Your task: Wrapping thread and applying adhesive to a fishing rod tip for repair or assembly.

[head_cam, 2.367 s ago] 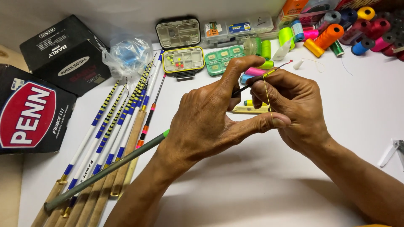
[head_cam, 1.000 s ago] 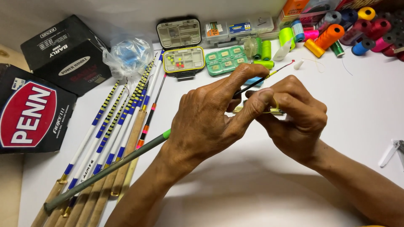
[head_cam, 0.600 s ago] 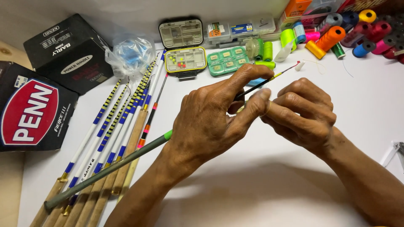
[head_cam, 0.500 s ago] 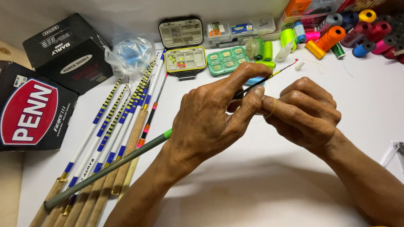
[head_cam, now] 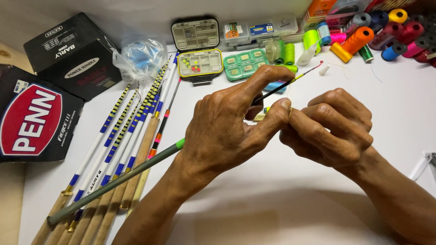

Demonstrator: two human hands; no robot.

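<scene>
A person's left hand (head_cam: 222, 131) holds a slim grey-green fishing rod (head_cam: 113, 181) above the white table (head_cam: 272, 204), its grip pinching the thin dark tip section near the middle of the table. The right hand (head_cam: 331, 127) meets it, fingers pressed together on a small pale piece. Striped rods (head_cam: 131, 122) lie left; thread spools (head_cam: 363, 36) line the back.
</scene>
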